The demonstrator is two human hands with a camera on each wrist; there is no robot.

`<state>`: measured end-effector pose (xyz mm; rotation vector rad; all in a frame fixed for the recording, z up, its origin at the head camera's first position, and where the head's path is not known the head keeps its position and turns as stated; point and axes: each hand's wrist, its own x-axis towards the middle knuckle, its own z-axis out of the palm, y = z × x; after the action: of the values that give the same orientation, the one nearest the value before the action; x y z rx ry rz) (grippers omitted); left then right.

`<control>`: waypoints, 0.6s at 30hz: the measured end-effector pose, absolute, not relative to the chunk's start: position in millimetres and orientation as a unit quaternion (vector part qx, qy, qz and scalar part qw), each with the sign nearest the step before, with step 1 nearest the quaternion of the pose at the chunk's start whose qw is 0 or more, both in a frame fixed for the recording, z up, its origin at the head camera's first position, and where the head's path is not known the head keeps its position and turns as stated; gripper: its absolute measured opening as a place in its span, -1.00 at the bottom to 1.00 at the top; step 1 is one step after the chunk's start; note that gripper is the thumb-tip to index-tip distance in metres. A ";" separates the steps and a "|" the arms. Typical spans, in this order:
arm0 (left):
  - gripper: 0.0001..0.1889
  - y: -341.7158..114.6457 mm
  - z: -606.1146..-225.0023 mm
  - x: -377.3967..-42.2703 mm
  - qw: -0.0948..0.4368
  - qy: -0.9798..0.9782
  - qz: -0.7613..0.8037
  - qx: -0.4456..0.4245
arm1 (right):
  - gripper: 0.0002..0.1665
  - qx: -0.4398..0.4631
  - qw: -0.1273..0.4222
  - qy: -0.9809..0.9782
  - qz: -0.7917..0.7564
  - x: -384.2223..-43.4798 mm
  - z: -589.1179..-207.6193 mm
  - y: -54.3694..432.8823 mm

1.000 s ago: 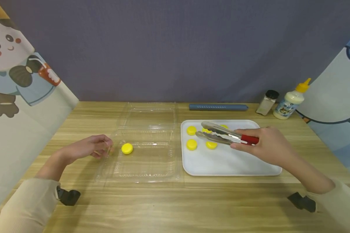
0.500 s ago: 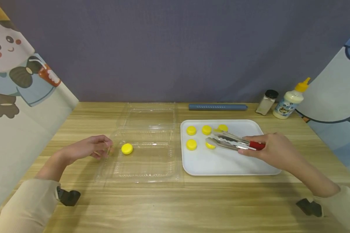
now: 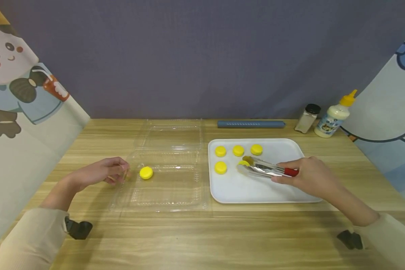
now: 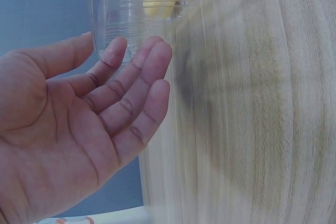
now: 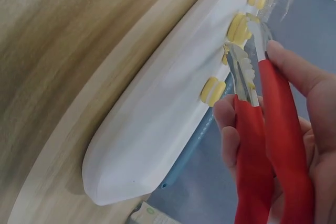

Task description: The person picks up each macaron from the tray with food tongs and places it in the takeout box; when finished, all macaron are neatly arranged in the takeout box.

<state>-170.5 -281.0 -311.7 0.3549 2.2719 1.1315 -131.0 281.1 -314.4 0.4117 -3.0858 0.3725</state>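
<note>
My right hand grips a pair of tongs with red handles and scalloped metal tips. In the head view the tips stand on either side of a yellow macaron in the near row on a white tray. Several more macarons sit beside it in two rows. My left hand is relaxed, thumb and index apart, fingertips right at the left edge of a clear hinged plastic container. One macaron lies in its near half, towards the left; the lid is folded back.
A long blue-grey bar lies behind the tray. At the back right stand a jar with a black lid and a squeeze bottle with a yellow nozzle. A dark grey panel closes off the back of the wooden table.
The tongs have come down from above the rows, first rightwards and then slightly back left, and their tips have drawn closer together around the near-row macaron. My left hand has stayed put.
</note>
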 end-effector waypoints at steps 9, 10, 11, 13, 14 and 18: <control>-0.65 -281.6 -312.7 -170.6 0.282 0.849 0.424 0.138 | -0.31 0.141 0.022 -0.983 0.116 -130.5 -316.4 274.6; -0.65 -281.6 -312.8 -170.7 0.281 0.849 0.425 0.138 | -0.31 0.143 0.023 -0.983 0.116 -130.3 -316.4 273.9; -0.65 -281.8 -312.8 -170.7 0.281 0.849 0.426 0.138 | -0.32 0.143 0.025 -0.983 0.116 -130.2 -316.4 273.3; -0.66 -282.2 -313.1 -170.9 0.281 0.848 0.427 0.140 | -0.33 0.144 0.031 -0.982 0.116 -130.0 -316.9 272.8; -0.66 -282.2 -313.2 -171.0 0.281 0.847 0.428 0.140 | -0.34 0.144 0.033 -0.982 0.116 -129.8 -317.1 272.9; -0.66 -282.1 -313.5 -171.4 0.281 0.847 0.428 0.141 | -0.36 0.149 0.037 -0.981 0.121 -129.8 -318.5 273.9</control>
<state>-171.4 -282.1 -313.5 0.3772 2.2709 1.1465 -129.8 273.9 -318.5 0.4561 -3.0114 0.3710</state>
